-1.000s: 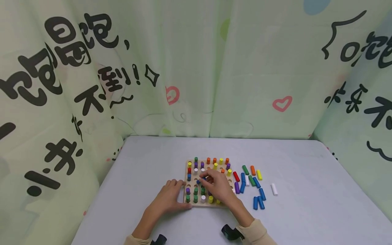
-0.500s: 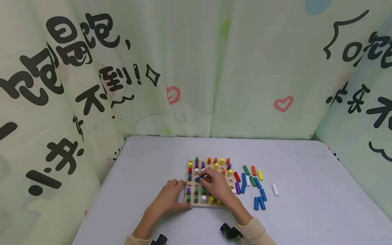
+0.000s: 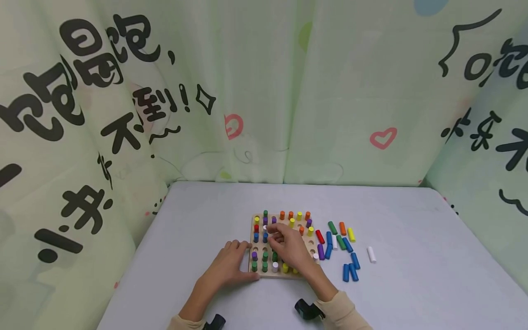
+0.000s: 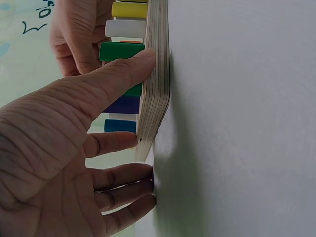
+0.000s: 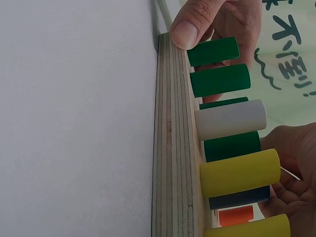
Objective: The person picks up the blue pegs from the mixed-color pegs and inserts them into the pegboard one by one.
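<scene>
A wooden pegboard (image 3: 270, 276) bearing colored pegs lies on the table. My left hand (image 3: 229, 266) steadies its near left corner; in the left wrist view the thumb (image 4: 140, 64) presses on the near edge and the index finger touches the side. The other fingers extend beside the board. Over the board's middle, my right hand (image 3: 292, 245) has its thumb and index fingertips apart, right beside an upright blue peg (image 3: 265, 238). Another blue peg (image 3: 256, 237) stands to its left. The right hand covers several pegs and holes.
Loose pegs lie right of the board, among them a red peg (image 3: 320, 236), a purple peg (image 3: 321, 251), a yellow peg (image 3: 351, 234) and several blue ones. A white peg (image 3: 371, 254) lies farther right. A printed curtain (image 3: 330, 91) hangs behind the table.
The blue peg, tilted in my right fingers before, now stands upright in the board, and the fingertips have parted from it. The left hand stays at the corner.
</scene>
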`<state>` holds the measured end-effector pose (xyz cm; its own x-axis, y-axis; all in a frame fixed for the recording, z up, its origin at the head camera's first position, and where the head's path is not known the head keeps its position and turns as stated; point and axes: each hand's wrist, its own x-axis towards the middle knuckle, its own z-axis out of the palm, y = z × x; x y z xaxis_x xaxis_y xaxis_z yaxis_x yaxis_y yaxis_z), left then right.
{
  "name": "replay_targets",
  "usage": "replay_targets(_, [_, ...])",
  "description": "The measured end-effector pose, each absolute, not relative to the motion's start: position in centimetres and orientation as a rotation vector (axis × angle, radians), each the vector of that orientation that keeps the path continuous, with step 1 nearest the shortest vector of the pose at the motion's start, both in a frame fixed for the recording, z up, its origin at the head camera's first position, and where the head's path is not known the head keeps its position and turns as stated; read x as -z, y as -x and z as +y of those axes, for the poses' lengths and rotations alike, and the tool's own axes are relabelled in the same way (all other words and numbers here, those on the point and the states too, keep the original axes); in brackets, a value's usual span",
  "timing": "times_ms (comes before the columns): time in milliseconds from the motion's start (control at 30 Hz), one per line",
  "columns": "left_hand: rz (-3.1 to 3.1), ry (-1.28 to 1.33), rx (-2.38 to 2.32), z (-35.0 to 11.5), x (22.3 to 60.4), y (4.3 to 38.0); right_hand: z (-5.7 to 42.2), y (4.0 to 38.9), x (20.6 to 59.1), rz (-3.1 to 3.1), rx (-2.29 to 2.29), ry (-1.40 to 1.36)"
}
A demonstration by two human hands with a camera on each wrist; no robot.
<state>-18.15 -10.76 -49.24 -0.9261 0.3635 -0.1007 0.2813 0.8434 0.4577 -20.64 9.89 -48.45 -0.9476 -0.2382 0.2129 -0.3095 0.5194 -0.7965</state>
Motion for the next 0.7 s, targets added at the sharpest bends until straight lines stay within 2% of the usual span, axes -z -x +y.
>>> replay_targets(700, [2.841, -0.488, -0.670, -10.6, 49.2, 18.1, 11.2, 18.9, 47.6, -2.657, -1.440, -0.418])
